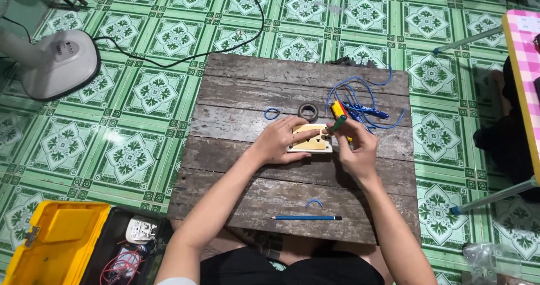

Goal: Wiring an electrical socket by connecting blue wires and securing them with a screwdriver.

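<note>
My left hand (279,139) rests on a cream switch plate (313,145) lying flat on a weathered wooden board (247,88). My right hand (355,147) grips a green-handled screwdriver (338,122), its tip angled down at the right end of the plate. Just beyond lie a roll of dark tape (307,111), a yellow and red tool (337,109) and a tangle of blue wire (365,105). A small blue wire loop (271,113) sits left of the tape.
A blue pencil (306,218) and a short blue wire scrap (314,202) lie near the board's front edge. An open yellow toolbox (53,243) is at lower left, a fan base (56,63) with black cable at upper left, a pink checked table (523,77) at right.
</note>
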